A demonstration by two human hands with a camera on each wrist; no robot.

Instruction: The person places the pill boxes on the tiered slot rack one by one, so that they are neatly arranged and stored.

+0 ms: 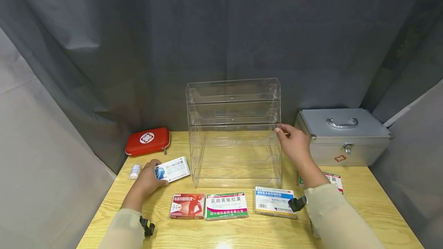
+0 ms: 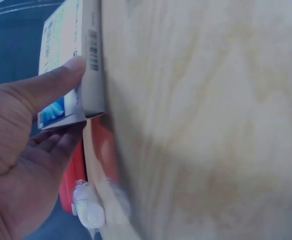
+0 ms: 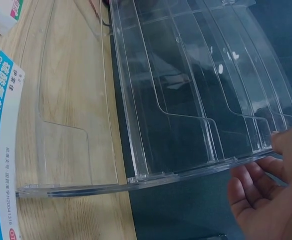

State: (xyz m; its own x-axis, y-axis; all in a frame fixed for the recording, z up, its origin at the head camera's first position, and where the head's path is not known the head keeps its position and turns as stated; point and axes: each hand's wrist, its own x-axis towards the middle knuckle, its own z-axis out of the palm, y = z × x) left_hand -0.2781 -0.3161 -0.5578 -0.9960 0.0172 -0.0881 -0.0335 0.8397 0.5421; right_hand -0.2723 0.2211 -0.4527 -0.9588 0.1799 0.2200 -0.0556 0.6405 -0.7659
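My left hand (image 1: pixel 149 180) grips one end of a white medicine box (image 1: pixel 174 169) with a blue picture, left of the clear rack. In the left wrist view, the thumb lies on the box (image 2: pixel 68 37) and the fingers are behind it, with its barcode side facing the table. My right hand (image 1: pixel 295 143) pinches the right side edge of the clear plastic tiered rack (image 1: pixel 232 98). From the right wrist view, the thumb is at the rack's side panel and the other fingers curl at its outer face. Bare tiers show in the rack (image 3: pixel 185 115).
A red medicine box (image 1: pixel 187 206), a green-and-white one (image 1: pixel 226 206) and a blue-and-white one (image 1: pixel 275 203) lie in front. Another box (image 1: pixel 333 181) is partly behind the right forearm. A red first-aid pouch (image 1: pixel 147 142), small white bottle (image 1: pixel 135 171) and silver case (image 1: pixel 346 141) stand around.
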